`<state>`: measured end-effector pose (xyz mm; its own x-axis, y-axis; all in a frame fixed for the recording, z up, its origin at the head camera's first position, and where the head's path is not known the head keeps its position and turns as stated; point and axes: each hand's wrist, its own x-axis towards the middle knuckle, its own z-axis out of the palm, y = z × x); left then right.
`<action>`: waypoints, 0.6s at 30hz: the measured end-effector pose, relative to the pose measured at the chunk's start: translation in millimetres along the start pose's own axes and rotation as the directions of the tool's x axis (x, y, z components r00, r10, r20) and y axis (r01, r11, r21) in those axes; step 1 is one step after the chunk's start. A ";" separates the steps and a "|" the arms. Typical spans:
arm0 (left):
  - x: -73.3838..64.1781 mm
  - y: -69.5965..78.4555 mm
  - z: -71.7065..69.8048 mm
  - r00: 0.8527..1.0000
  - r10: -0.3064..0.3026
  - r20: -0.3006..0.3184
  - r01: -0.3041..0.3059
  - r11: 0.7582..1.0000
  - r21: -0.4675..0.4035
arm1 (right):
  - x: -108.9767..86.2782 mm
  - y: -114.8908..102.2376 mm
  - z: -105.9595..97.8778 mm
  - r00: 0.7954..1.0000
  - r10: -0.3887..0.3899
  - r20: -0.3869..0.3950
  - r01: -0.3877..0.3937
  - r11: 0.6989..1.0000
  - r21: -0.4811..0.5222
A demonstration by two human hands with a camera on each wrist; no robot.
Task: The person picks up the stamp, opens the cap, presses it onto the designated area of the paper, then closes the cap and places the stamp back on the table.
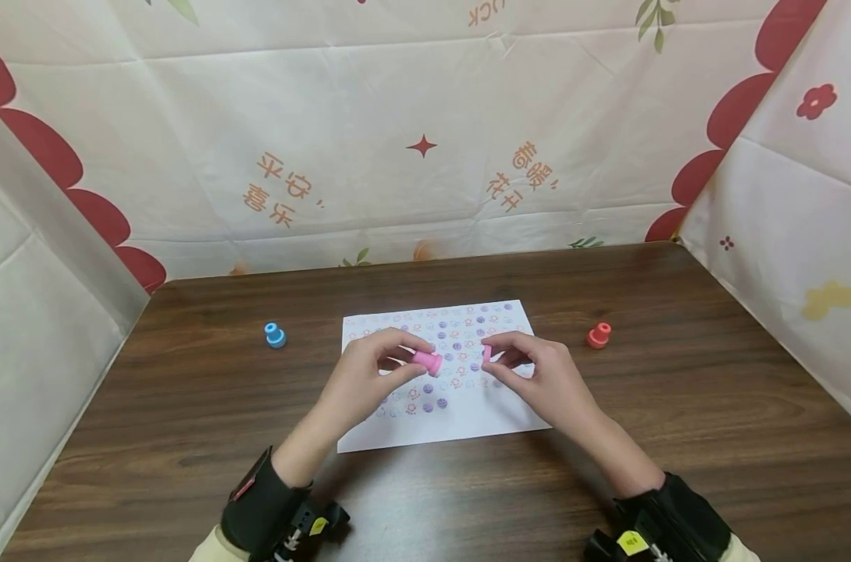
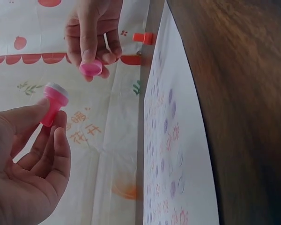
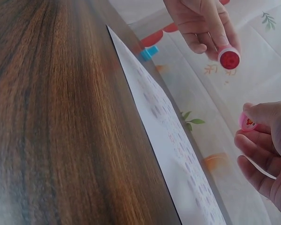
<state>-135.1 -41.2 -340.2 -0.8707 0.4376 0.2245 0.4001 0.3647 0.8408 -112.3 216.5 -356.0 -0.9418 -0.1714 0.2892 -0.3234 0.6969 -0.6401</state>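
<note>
Over the printed sheet, my left hand (image 1: 358,376) pinches a pink toy stamp (image 1: 428,362) by its narrow handle. Its red stamping face (image 3: 229,60) is uncovered and shows in the right wrist view. Across a small gap, my right hand (image 1: 550,381) holds the stamp's pink cap (image 1: 486,353) between thumb and fingertips. The hollow side of the cap (image 2: 91,69) faces the left wrist camera, and a small coloured picture is on its other side. Stamp and cap are apart, both held above the white paper (image 1: 461,428).
Rows of purple, red and pale blue stamp prints cover much of the paper. A blue stamp (image 1: 275,336) stands on the wooden table (image 1: 186,437) to the left, a red stamp (image 1: 599,336) to the right. Patterned cloth (image 1: 369,109) hangs behind and at both sides.
</note>
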 end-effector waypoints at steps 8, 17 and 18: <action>4.6 1.1 15.6 0.997 -0.017 0.069 0.011 0.996 0.086 | -1.0 2.5 1.2 1.000 0.000 -0.007 0.000 1.000 0.001; 9.7 5.2 28.1 0.993 -0.049 0.105 0.007 0.929 0.371 | -1.1 5.6 -0.2 1.000 -0.012 -0.023 0.012 1.000 0.005; 10.2 5.9 29.3 0.993 -0.054 0.104 0.006 0.907 0.421 | -1.1 5.5 -0.5 1.000 -0.016 -0.026 0.016 1.000 0.004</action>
<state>-133.2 -10.5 -347.3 -0.8567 0.5001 0.1263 0.4785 0.6789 0.5569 -113.0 220.9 -359.5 -0.9338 -0.1643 0.3179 -0.3390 0.6909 -0.6385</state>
